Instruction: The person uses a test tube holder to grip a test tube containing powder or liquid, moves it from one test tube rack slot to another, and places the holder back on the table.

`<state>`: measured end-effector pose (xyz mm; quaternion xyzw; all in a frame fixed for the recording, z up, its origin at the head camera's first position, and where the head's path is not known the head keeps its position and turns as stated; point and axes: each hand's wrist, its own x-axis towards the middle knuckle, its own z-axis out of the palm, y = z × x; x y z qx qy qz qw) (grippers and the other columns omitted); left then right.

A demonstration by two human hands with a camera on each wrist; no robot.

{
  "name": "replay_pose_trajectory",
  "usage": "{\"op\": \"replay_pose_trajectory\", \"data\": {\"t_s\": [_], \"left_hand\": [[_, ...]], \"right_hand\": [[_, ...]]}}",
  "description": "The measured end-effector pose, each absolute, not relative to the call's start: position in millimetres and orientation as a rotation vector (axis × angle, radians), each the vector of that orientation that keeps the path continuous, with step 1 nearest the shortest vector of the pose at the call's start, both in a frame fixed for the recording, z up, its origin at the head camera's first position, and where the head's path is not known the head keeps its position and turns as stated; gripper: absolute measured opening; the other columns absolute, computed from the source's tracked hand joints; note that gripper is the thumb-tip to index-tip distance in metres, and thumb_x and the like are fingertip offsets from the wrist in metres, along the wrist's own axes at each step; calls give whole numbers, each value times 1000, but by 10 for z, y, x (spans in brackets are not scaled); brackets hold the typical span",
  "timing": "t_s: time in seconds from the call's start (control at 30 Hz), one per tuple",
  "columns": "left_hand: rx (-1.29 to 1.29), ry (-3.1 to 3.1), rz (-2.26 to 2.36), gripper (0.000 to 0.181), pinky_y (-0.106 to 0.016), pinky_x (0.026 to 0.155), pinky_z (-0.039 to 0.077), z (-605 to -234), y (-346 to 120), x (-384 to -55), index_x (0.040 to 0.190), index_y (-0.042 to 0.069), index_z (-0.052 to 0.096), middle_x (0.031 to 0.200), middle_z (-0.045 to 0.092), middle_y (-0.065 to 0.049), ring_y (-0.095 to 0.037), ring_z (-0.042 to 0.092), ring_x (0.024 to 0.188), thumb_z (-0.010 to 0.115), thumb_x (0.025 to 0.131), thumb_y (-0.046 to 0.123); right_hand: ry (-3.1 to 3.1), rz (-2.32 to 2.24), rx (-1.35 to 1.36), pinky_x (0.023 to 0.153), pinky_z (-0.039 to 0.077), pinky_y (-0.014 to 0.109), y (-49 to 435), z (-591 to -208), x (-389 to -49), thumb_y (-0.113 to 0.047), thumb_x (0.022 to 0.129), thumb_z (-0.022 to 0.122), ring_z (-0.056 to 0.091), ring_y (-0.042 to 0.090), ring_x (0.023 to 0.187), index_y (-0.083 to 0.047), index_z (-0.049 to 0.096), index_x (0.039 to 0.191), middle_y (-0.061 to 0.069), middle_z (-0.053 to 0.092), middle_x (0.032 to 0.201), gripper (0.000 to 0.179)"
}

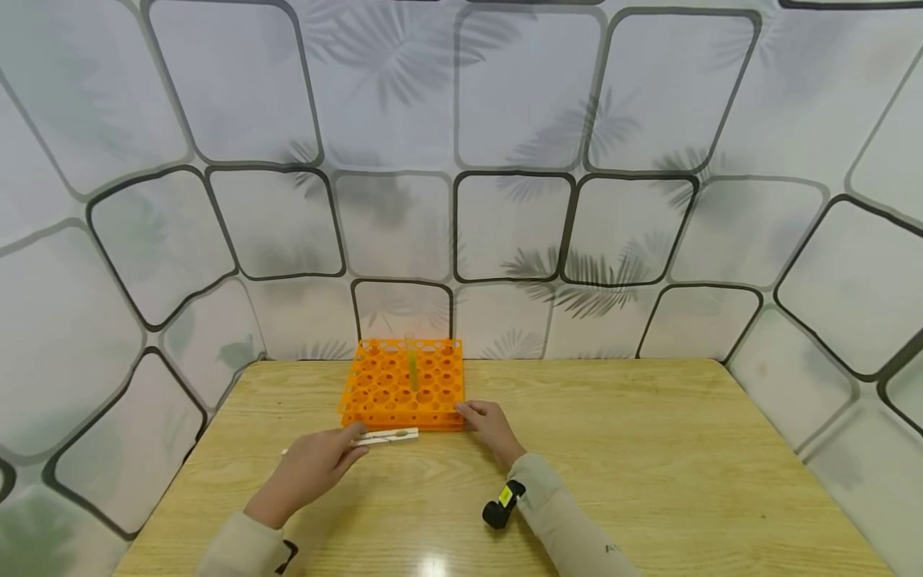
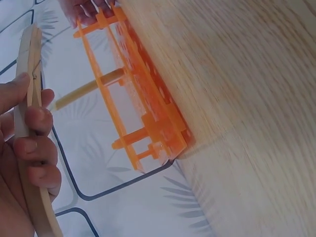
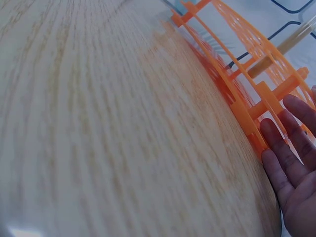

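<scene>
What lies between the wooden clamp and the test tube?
In the head view, the front part of the orange rack, with its round holes, lies between the wooden clamp and the test tube.

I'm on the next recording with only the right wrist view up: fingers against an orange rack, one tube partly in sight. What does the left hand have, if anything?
Observer: The left hand grips a wooden clamp.
Operator: Is the wooden clamp on the tube?
Observer: No. In the head view its free end is nearer the person than the tube, apart from it.
Operator: My view cuts the rack off. Where does it stand on the table?
Observer: At the far side, left of the middle as the head camera sees it.
</scene>
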<state>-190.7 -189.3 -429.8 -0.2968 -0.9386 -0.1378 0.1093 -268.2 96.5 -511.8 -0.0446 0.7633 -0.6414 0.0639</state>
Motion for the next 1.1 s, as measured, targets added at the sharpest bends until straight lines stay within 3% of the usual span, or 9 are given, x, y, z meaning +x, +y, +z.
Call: {"op": "replay_pose_trajectory", "data": {"t_s": [0.4, 0.63, 0.9, 1.1], "left_hand": [[-789, -2735, -374, 13, -16, 43, 27, -4287, -1858, -1955, 88, 15, 58, 56, 49, 12, 5, 31, 45, 66, 87, 25], [-718, -2681, -338, 14, -17, 44, 31, -4277, -1846, -1993, 89, 17, 61, 69, 61, 6, 3, 41, 49, 70, 84, 26], [-709, -2655, -316, 15, -17, 44, 29, -4277, -1827, -2017, 88, 17, 60, 71, 62, 5, 2, 38, 48, 70, 83, 27], [-684, -2641, -319, 15, -17, 44, 31, -4289, -1811, -2048, 90, 16, 63, 73, 66, 3, -1, 44, 49, 71, 83, 28]], "right_hand": [[2283, -1934, -112, 85, 51, 34, 971, -5155, -2709, -34, 95, 55, 61, 14, 98, 1, 67, 109, 14, 66, 114, 40], [2291, -1934, -112, 82, 52, 32, 977, -5150, -2705, -34, 95, 56, 61, 11, 93, 2, 67, 109, 14, 66, 112, 40], [2254, -1950, -138, 83, 52, 37, 989, -5157, -2732, -25, 97, 53, 62, 21, 98, 6, 66, 108, 19, 65, 113, 35], [2289, -1931, -97, 81, 52, 32, 968, -5156, -2724, -31, 95, 55, 61, 10, 91, 3, 68, 106, 13, 67, 110, 38]]}}
